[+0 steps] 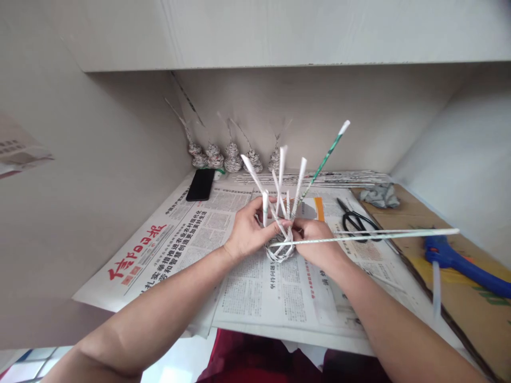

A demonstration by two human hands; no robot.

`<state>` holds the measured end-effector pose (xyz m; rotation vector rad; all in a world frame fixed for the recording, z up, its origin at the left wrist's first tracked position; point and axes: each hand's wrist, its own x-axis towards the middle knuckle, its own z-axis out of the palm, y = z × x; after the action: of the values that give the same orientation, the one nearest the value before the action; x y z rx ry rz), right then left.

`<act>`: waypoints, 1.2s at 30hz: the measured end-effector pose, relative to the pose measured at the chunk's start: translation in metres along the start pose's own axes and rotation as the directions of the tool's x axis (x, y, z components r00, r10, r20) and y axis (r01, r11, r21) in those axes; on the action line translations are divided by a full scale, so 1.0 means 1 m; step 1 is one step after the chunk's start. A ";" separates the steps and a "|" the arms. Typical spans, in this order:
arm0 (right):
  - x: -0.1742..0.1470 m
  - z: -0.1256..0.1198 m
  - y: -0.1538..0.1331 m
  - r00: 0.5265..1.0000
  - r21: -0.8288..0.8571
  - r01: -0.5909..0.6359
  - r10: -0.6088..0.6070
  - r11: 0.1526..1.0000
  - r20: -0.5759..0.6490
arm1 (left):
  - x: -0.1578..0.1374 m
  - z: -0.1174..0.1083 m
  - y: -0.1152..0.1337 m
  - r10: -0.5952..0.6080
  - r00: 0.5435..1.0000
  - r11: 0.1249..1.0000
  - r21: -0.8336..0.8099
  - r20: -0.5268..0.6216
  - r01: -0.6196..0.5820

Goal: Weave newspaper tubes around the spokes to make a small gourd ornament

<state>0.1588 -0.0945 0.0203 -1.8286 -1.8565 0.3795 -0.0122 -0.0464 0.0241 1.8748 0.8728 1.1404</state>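
Note:
Between my hands is a small woven paper basket point(281, 251) made of rolled newspaper, with several white paper tubes point(281, 175) standing up from it. My left hand point(251, 226) grips its left side, the thumb across the front of the weave. On the right side my right hand point(313, 239) is closed at the weave, its fingertips partly hidden. A long pale paper tube point(399, 234) runs from the basket's front past my right hand to the right. One green-patterned paper tube point(325, 159) slants up and away behind.
Newspaper point(171, 255) covers the table. Several woven gourd shapes point(232, 157) stand along the back wall near a black phone point(200, 184) and a bundle of paper tubes point(319, 178). Scissors point(357, 221), a crumpled grey cloth point(379, 196) and a blue glue gun point(463, 260) lie right, by cardboard point(479, 330).

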 end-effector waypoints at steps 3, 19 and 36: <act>0.000 0.001 0.001 1.000 0.008 -0.018 0.019 1.000 -0.006 | -0.003 -0.003 0.007 0.057 0.998 0.994 -0.094 0.016 -0.056; 0.000 0.000 0.002 1.000 -0.001 -0.005 0.005 1.000 0.014 | 0.010 -0.005 -0.010 -0.161 0.965 0.904 -0.362 0.206 0.228; -0.002 -0.001 -0.003 0.995 -0.211 0.100 -0.094 0.972 0.036 | 0.019 -0.019 -0.026 -0.178 0.832 0.947 -0.137 0.525 0.289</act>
<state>0.1563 -0.0968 0.0222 -1.8664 -2.0633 0.1755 -0.0272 -0.0130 0.0156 1.7112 0.6267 0.5181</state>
